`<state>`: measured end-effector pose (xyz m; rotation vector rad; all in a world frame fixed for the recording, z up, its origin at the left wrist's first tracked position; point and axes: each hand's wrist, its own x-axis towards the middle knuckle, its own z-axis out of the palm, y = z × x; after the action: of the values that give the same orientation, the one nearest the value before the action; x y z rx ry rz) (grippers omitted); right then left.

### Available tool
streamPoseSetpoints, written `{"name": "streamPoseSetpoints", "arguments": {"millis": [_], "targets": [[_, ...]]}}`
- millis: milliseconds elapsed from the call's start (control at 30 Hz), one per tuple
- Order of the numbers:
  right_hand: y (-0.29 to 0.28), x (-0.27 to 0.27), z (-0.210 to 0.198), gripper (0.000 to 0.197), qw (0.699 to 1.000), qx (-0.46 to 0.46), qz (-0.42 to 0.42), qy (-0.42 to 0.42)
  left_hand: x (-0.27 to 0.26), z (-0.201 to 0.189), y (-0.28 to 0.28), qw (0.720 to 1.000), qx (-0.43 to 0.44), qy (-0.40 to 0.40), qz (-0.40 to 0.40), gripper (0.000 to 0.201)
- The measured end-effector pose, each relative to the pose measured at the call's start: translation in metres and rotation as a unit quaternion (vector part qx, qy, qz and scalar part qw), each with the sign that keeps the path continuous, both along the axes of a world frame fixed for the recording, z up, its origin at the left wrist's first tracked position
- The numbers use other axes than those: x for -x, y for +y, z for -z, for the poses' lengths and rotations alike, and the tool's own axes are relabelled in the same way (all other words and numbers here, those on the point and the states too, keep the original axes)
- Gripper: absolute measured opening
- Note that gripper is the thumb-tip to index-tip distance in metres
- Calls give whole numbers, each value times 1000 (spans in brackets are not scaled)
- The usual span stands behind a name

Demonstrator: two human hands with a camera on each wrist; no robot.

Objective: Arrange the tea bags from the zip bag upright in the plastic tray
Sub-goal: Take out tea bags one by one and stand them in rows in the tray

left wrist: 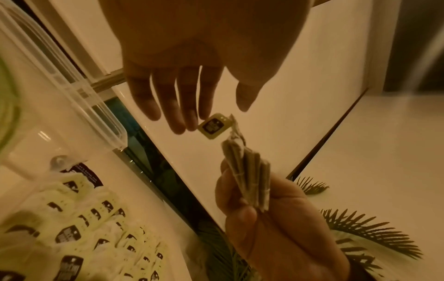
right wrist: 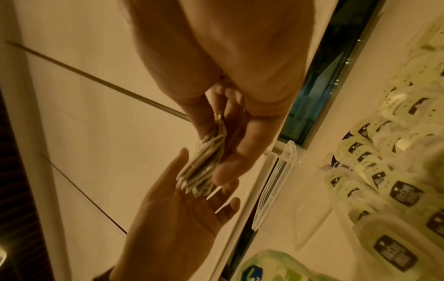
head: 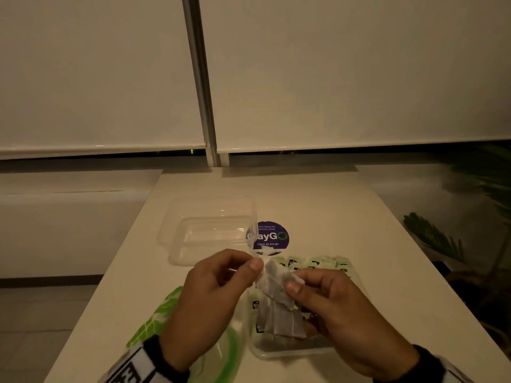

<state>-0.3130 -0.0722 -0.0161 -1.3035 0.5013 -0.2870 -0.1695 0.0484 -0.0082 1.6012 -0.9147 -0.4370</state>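
A fanned bundle of grey tea bags is held above the plastic tray, which lies close to me at centre right. My right hand pinches the bundle's lower end between thumb and fingers; the right wrist view shows that grip on the bundle. My left hand has relaxed, nearly straight fingers, and their tips touch the bundle's top by a loose green tag. Green-tagged tea bags stand in rows along the tray's far side. The green zip bag lies under my left wrist.
A second clear plastic container sits farther back on the left, beside a round purple sticker. The white table ends at a window sill. A potted palm stands off the table's right edge.
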Motion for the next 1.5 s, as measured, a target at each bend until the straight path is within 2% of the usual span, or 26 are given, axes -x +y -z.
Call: {"name": "streamPoseSetpoints", "arguments": {"millis": [100,200,267,367,433,500,600,733,833,933,1133,1233,1300,1400,1500], "targets": [[1,-2,5,21,1000,-6,-6,4,-1,3,-1,999,-19,18,-27,34],[-1,0,5,21,999,-28,-20,-6,-12,8,5,999,8,-3,-46,11],[-3,2,5,21,998,-54,-38,-11,-20,6,13,994,30,-102,12,22],[-6,6,6,27,992,-104,-58,-27,-26,-6,18,959,25,-254,126,30],[-7,7,6,32,990,-121,-72,-33,-28,-13,15,930,18,-332,158,28],[-7,8,7,28,989,-116,-83,-35,-27,-17,11,912,30,-370,177,25],[-5,9,10,39,987,-124,-96,-39,-27,-19,7,914,51,-351,195,20],[-3,10,15,41,977,-178,-96,-71,-29,-18,2,924,36,-330,192,18],[-5,13,18,55,971,-189,-118,-87,-31,-12,2,931,30,-314,184,18],[-7,14,20,49,968,-195,-127,-97,-32,-6,3,942,35,-280,182,18],[-8,14,33,49,990,-87,-102,-34,-32,-9,-2,967,53,-191,159,17],[-16,19,34,47,998,-54,-42,5,-34,-17,0,977,44,-147,146,14],[-28,24,30,50,1000,-4,10,13,-34,-21,2,980,2,-132,151,15],[-48,30,20,39,995,54,88,12,-32,-9,-1,973,-74,-139,169,10],[-55,34,19,37,990,93,103,31,-28,21,-9,962,-161,-147,167,2]]}}
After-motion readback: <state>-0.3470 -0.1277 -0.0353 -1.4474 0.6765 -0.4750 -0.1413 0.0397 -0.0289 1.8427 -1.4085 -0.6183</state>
